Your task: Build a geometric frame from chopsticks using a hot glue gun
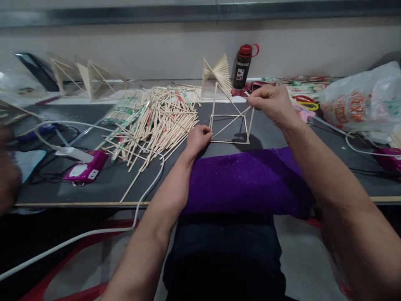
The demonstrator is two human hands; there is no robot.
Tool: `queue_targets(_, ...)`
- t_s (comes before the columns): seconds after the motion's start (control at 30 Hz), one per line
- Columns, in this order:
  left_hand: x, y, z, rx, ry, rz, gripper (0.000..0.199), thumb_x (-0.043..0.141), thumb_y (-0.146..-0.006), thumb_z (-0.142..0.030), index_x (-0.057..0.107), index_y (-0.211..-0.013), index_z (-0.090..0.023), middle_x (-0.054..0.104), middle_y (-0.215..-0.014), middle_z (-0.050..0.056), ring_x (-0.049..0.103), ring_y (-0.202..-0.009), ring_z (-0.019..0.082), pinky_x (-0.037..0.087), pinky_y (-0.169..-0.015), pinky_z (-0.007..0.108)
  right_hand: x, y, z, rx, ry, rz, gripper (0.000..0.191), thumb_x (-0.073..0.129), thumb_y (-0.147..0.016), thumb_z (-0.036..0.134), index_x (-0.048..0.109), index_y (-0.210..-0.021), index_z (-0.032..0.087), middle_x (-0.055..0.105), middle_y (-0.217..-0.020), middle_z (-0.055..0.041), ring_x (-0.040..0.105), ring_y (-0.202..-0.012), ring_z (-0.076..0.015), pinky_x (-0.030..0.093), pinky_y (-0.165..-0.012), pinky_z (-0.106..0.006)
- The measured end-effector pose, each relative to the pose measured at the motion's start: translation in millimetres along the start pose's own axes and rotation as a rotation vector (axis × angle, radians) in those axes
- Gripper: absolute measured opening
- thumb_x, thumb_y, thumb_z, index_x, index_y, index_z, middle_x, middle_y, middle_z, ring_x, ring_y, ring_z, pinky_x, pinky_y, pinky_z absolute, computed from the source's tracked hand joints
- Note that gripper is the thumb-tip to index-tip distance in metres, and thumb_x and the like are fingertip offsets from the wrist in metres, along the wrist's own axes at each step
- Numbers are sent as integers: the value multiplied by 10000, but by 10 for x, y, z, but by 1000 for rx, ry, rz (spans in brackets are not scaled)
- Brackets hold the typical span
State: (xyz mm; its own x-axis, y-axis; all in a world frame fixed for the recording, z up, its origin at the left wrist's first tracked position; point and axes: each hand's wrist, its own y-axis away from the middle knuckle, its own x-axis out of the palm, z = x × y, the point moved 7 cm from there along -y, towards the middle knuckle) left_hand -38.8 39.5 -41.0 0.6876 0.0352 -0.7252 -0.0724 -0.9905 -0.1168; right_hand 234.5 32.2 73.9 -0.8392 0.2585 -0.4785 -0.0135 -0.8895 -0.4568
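A small open frame of thin wooden sticks [230, 142] stands on the dark table, with upright sticks at its left and right. My left hand [199, 140] pinches the frame at its lower left corner. Higher up at the right, my right hand [269, 100] is closed at the upper end of a diagonal stick [232, 122], which slants down to the left hand. Its fingertips are close to the top of the right upright. A purple cloth [244, 182] lies just in front of the frame, under both forearms.
Left of the frame lies a pile of loose sticks [163, 121]. Behind stand a fanned stick model [219, 73] and a dark bottle [242, 69]. A magenta power strip [86, 169] and white cable are left; a plastic bag [365, 100] is right. Someone's blurred hand shows far left.
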Motion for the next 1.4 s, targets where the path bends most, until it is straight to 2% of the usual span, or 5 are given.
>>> queue_targets(0.3,19,-7,24,6,10,4,205,697,-904,-193,882,-985,-223,836,-936,63,760,-880,251,582,-897,374,7,40,24,-77,136,23,138,784,-973,296,803,-846,246,798,-1014,-76,745,-1085,-288,604,-996,-460)
queue_targets(0.53,29,-12,26,16,23,5,202,688,-904,-171,874,-963,-225,836,-929,71,759,-871,246,584,-900,385,-107,103,-377,33,-155,-170,344,622,-1091,442,847,-1255,239,837,-1139,-89,764,-914,-207,549,-699,-341)
queue_targets(0.63,24,-10,17,9,15,4,203,691,-896,-152,875,-940,-224,827,-896,71,762,-869,254,583,-909,394,-70,191,-780,226,-85,-168,200,706,-954,332,838,-1037,206,811,-957,-89,729,-790,-200,543,-649,-335)
queue_targets(0.8,9,10,-43,26,-20,8,177,708,-890,-143,866,-905,-220,840,-949,83,771,-937,271,577,-945,404,145,355,-1179,361,193,77,95,823,-788,289,772,-790,209,634,-596,-24,662,-615,-219,564,-671,-391)
queue_targets(1.4,64,12,-18,34,45,13,163,694,-939,-166,855,-933,-193,775,-816,77,722,-820,243,589,-960,416,346,411,-1215,264,315,155,58,836,-843,181,789,-868,206,726,-801,-82,762,-973,-334,615,-1002,-542)
